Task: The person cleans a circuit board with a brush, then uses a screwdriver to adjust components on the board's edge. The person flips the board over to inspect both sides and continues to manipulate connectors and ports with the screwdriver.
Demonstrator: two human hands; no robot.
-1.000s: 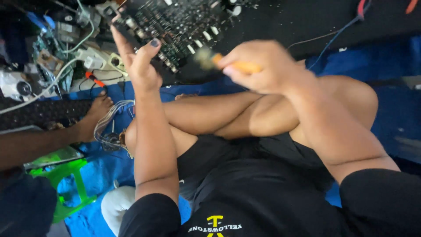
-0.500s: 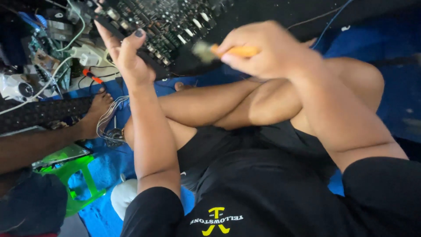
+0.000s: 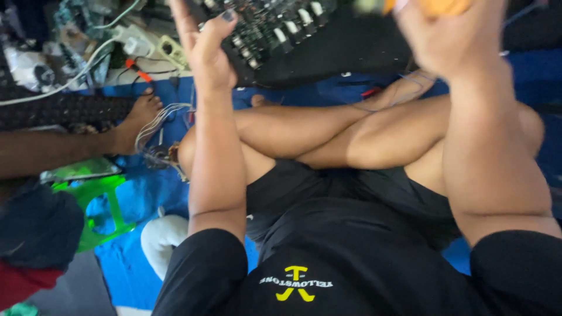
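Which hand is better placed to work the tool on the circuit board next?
Right, probably. The right hand is closed around the orange-handled tool, raised beside the circuit board. The left hand is taken up gripping the board's edge, its fingers on the components.

Circuit board [image 3: 275,26] cut by top edge; orange tool [image 3: 433,6] blurred, mostly out of frame.

Black short-sleeved shirt [image 3: 351,275], yellow emblem [image 3: 295,284]

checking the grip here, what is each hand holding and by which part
Left hand holds the dark green circuit board by its near left edge. Right hand grips an orange-handled tool by the handle.
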